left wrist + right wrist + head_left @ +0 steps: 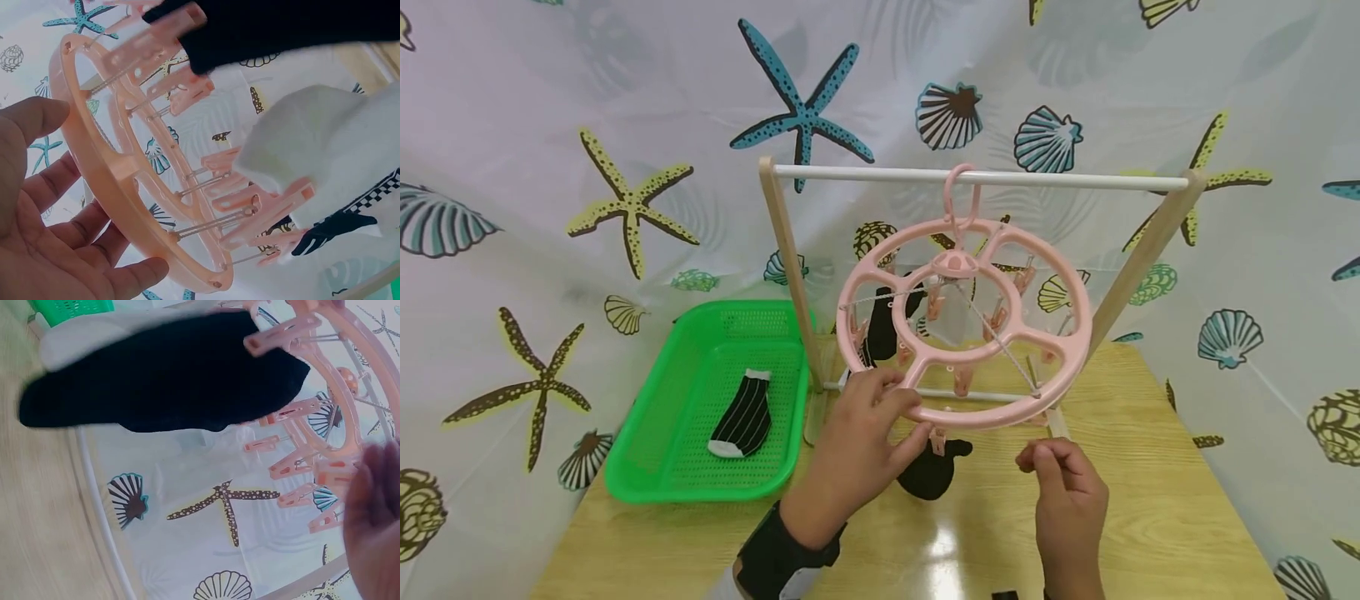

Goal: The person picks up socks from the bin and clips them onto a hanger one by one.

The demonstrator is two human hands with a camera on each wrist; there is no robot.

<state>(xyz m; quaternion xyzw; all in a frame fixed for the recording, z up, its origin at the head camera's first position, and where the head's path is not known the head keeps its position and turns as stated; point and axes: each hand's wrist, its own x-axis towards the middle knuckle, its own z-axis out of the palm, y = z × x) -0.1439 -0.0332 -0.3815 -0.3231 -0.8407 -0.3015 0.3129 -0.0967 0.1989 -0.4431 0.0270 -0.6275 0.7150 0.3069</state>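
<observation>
A round pink clip hanger [985, 417] hangs by its hook, tilted towards me. My left hand [857, 437] touches its near rim with spread, slightly bent fingers; the thumb [44, 115] lies against the rim's outer side. Below the rim, a clip [937, 442] holds a black sock [928, 479]. On the far left side hangs another black item [883, 325]. A white sock [306, 125] with checked trim hangs among the clips in the left wrist view. My right hand [1071, 492] is just under the right rim, fingers loosely curled, with nothing visible in them.
A white bar [865, 173] on wooden posts [790, 267] carries the hanger. At the left, a green basket [640, 433] contains a black striped sock [745, 417]. The wooden table [1157, 500] meets a patterned sheet [625, 67] behind. Several bare clips dangle from the hanger.
</observation>
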